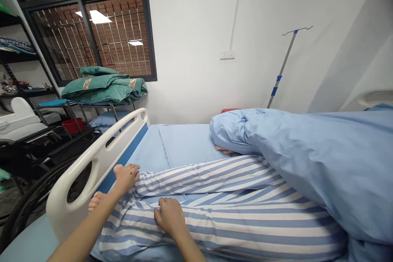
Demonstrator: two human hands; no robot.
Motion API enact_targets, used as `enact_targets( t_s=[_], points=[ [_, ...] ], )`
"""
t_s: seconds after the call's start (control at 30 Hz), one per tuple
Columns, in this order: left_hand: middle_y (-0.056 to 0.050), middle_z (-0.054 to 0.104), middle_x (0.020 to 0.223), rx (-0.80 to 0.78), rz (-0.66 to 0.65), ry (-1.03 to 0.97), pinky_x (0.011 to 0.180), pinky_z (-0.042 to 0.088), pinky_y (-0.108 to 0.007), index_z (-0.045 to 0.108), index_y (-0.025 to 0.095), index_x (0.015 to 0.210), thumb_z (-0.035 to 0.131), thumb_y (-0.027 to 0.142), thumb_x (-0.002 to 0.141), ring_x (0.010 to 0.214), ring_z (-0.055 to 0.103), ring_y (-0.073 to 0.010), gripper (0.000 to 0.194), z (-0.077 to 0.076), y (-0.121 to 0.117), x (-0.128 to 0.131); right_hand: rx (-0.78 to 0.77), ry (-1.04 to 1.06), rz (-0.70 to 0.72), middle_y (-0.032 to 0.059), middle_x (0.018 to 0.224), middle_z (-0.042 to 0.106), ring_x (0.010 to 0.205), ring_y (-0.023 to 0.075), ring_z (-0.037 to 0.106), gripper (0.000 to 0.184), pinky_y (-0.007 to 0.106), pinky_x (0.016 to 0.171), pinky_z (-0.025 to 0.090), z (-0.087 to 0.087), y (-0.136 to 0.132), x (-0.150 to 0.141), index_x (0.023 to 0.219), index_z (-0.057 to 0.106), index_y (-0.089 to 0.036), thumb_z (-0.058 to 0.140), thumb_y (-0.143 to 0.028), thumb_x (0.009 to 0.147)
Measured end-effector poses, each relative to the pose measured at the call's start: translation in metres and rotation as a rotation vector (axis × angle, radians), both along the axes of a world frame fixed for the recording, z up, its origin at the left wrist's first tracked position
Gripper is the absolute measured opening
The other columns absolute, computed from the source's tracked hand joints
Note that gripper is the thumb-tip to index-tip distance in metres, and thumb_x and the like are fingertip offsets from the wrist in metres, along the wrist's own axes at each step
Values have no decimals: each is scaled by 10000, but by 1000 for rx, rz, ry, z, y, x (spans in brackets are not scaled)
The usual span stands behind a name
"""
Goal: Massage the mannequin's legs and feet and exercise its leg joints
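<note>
A person lies on the bed with both legs in blue-and-white striped trousers (233, 217). My left hand (126, 177) is wrapped over the far ankle, at the trouser hem beside the bare far foot (118, 169). Partly behind my left forearm, the toes of the near foot (97, 199) show. Lower down, my right hand (172, 215) presses on the near shin, fingers curled against the trouser cloth. A light-blue quilt (307, 147) covers the person's upper legs and body. From under its edge peeks part of the person's hand (224, 150).
A white bed end board (89, 163) stands beyond the feet. Left of it is a wheelchair (21, 208). Green folded bedding (104, 86) lies under the window, with a red bucket (73, 125) nearby. An IV pole (282, 67) rises behind the bed.
</note>
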State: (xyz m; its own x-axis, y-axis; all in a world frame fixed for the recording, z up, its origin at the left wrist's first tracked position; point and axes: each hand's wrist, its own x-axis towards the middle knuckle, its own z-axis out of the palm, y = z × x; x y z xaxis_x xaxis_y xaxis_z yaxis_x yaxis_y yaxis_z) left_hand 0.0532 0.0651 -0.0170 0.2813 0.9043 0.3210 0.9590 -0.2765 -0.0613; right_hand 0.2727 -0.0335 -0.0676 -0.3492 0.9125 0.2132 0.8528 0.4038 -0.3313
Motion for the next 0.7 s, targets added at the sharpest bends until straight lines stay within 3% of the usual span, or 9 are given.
enact_targets(
  t_s=[0.1, 0.2, 0.27, 0.37, 0.53, 0.7],
  points=[
    [-51, 636, 894, -40, -32, -255, 804, 368, -272, 584, 184, 879, 381, 184, 783, 881, 540, -161, 225, -23, 2, 29, -1, -3, 3, 100, 816, 642, 783, 236, 586, 236, 330, 683, 403, 0, 1, 0, 868, 585, -158, 420, -317, 811],
    [8, 599, 711, -75, 94, -460, 689, 370, -229, 555, 195, 764, 383, 272, 796, 702, 526, -121, 191, -32, 9, 53, -11, -2, 3, 104, 822, 641, 789, 239, 585, 238, 334, 684, 401, -1, 1, -1, 869, 581, -159, 422, -325, 808],
    [26, 541, 604, -79, 173, -517, 620, 351, -214, 518, 193, 668, 353, 353, 819, 612, 491, -108, 275, -37, 15, 61, -17, -3, 3, 104, 824, 641, 791, 240, 583, 244, 334, 684, 400, -2, 2, -1, 872, 580, -160, 424, -337, 806],
    [5, 531, 582, -37, 208, -443, 596, 336, -221, 502, 192, 623, 274, 356, 851, 599, 494, -120, 362, -50, 22, 61, -19, -5, 10, 99, 821, 640, 788, 233, 577, 253, 330, 691, 393, -4, 3, -1, 878, 581, -163, 422, -347, 808],
    [-62, 624, 758, 13, 156, -239, 649, 337, -259, 571, 192, 721, 323, 278, 820, 754, 555, -183, 280, -73, 25, 56, -59, 47, 39, 55, 831, 635, 789, 209, 561, 225, 302, 691, 366, -9, 7, 3, 906, 580, -198, 456, -347, 792],
    [-70, 639, 778, -17, 220, -157, 626, 331, -276, 578, 181, 762, 282, 274, 841, 744, 568, -199, 320, -75, 28, 58, -86, 181, 16, 11, 749, 587, 708, 142, 519, 120, 237, 612, 304, 7, 36, -7, 735, 551, -191, 488, -286, 771]
  ],
)
